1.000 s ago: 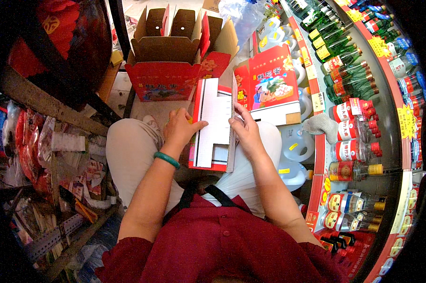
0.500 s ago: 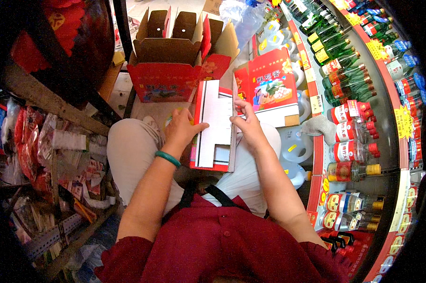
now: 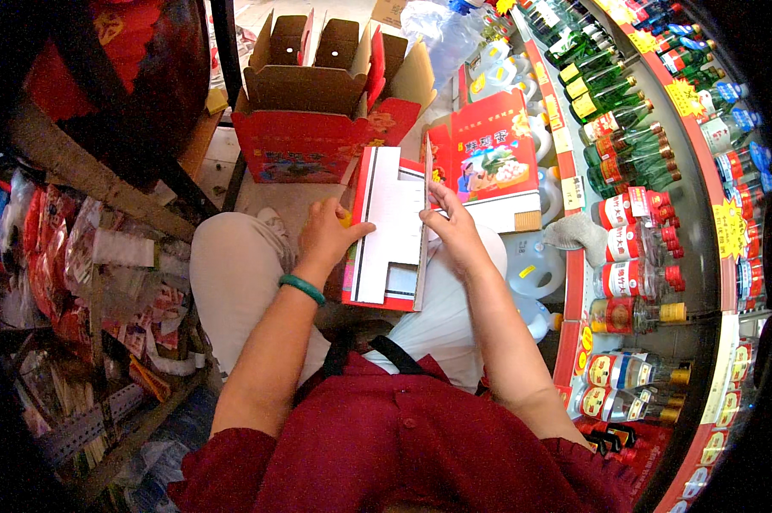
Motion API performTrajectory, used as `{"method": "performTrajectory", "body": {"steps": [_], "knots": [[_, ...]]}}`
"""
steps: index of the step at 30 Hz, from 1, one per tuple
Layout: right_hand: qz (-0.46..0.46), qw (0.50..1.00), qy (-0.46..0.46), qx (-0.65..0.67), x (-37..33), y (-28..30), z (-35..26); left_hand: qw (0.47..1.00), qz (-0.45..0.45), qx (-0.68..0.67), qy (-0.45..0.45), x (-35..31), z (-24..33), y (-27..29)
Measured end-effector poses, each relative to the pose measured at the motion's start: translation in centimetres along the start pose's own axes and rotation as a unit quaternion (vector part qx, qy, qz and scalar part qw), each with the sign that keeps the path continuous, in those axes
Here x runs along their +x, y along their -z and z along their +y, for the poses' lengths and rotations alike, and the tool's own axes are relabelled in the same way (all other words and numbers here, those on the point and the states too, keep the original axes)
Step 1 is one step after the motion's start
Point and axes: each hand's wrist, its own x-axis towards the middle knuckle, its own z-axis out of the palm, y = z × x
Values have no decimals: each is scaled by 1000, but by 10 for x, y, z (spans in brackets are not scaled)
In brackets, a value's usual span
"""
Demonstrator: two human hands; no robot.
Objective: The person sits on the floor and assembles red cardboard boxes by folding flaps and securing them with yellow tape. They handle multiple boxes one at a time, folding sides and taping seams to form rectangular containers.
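A red cardboard carton (image 3: 384, 231), partly folded with its white inner flaps showing, rests over my lap between my knees. My left hand (image 3: 324, 232), with a green bangle on the wrist, grips the carton's left side, its thumb lying on the white flap. On the opposite side, my right hand (image 3: 451, 229) pinches the raised edge of the right panel between thumb and fingers. The undersides of the carton and some fingertips are hidden. Just beyond my right hand leans a flat red printed carton (image 3: 495, 158).
Red cartons with open brown flaps (image 3: 305, 94) stand ahead. Along the right run shelves of glass bottles (image 3: 604, 103), with clear plastic jugs (image 3: 535, 265) below and a grey sock-like object (image 3: 581, 232) at the shelf edge. On the left is a metal rack (image 3: 104, 308) holding plastic bags.
The carton's right panel stands slightly more upright near my right fingers. Both hands keep nearly the same places, and the view has shifted a little.
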Motion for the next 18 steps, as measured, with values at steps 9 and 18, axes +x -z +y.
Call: {"method": "performTrajectory", "body": {"steps": [9,18], "knots": [[-10,999,32,-7,4,3,11,1000,-15,-14,18,5,-9,-4],[-3,999,-16,-31,-1,-2,-6,1000,-30,-5,0,3,-5,6]]}}
